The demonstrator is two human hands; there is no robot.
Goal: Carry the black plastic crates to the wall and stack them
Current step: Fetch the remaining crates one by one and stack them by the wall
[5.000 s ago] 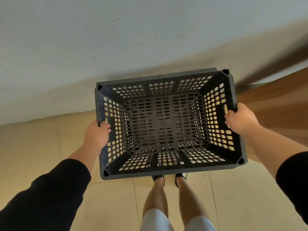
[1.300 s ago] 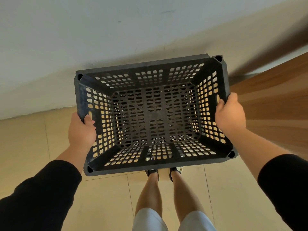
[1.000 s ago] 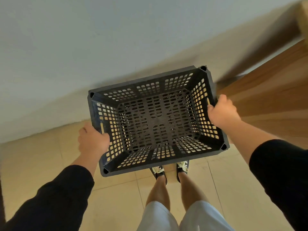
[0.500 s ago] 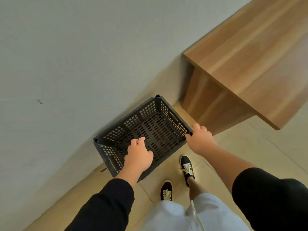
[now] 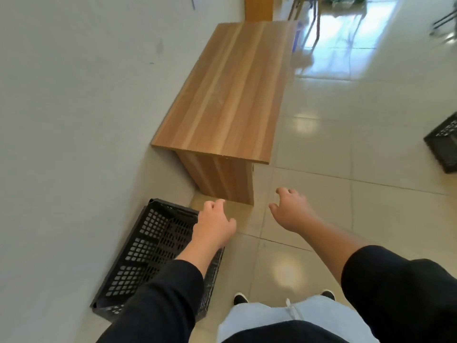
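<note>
Both hands, left [image 5: 213, 227] and right [image 5: 291, 212], hang spread and empty beside the floor crate [image 5: 148, 253].

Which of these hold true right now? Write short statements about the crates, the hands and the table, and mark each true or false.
1. The crate by the wall sits on the floor. True.
2. The left hand grips that crate's rim. False: it is open above it, holding nothing.
3. The right hand is empty. True.
4. A second crate is stacked on the first. False: it sits apart at the right edge of view.
5. The wooden table stands against the wall. True.
</note>
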